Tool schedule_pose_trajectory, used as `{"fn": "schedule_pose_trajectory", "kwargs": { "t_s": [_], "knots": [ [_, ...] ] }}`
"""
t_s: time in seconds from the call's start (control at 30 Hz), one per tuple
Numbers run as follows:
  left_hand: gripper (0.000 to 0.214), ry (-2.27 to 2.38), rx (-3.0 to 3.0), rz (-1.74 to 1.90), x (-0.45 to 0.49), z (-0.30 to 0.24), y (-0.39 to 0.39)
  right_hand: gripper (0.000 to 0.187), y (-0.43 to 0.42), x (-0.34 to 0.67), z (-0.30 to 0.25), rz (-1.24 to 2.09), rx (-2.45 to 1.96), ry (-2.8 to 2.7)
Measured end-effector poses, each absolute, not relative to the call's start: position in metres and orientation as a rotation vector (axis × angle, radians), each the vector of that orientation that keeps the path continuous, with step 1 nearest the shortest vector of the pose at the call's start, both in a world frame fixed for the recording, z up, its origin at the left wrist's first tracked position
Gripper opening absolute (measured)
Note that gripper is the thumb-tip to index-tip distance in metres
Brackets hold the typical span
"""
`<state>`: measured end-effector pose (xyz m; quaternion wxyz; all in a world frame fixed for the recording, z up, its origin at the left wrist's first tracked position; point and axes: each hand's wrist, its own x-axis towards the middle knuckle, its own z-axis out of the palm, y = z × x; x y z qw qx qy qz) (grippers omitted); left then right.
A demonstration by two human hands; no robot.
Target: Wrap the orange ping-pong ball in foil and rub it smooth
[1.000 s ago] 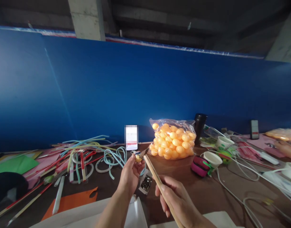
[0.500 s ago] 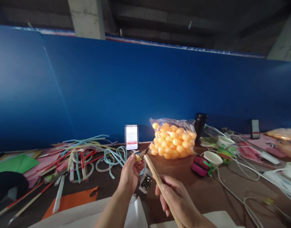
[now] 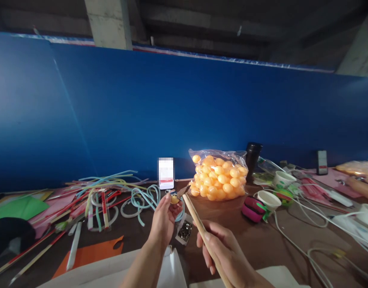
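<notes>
My left hand point(image 3: 164, 219) is closed around a small yellowish ball point(image 3: 174, 199) with a shiny dark and silvery top, pinched at the fingertips. In my right hand point(image 3: 221, 244) is a wooden-handled tool point(image 3: 199, 222), gripped along its long pale handle. Its dark, pointed tip point(image 3: 183, 192) reaches the ball's right side; whether they touch I cannot tell. Below and between the hands sits a small box of shiny dark metal pieces point(image 3: 184, 231). Behind my right hand stands a clear bag of orange balls point(image 3: 219, 179).
A lit phone point(image 3: 166, 173) leans at the back. Left lie coiled pale-blue tubes point(image 3: 145, 200), strips and orange paper point(image 3: 88, 255). Right are a black bottle point(image 3: 254, 160), a magenta pouch point(image 3: 252, 209), paper cups point(image 3: 269, 200) and white cables point(image 3: 295, 244). Another person's hand point(image 3: 362, 187) is at far right.
Both my hands keep nearly the same pose, with the tool tip still at the ball. At far right the other person's hand has shifted slightly.
</notes>
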<state>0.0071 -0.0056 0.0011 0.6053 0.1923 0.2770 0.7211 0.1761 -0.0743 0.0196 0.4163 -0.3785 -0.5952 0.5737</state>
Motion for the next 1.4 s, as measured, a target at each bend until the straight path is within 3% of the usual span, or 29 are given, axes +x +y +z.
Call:
{"fn": "schedule_pose_trajectory", "kwargs": {
  "t_s": [0.37,1.07,1.4],
  "knots": [
    [0.014,0.654,0.445,1.668,0.0064,0.0019,-0.0055,0.032,-0.0722,0.1775,0.0164,1.446,-0.977,-1.516],
    [0.03,0.651,0.452,1.666,0.0058,0.0021,-0.0058,0.03,-0.07,0.179,0.0129,1.475,-0.903,-1.457],
    [0.021,0.582,0.421,1.652,0.0031,0.0008,-0.0044,0.029,-0.0692,0.1791,0.0114,1.476,-0.863,-1.447]
  ]
}}
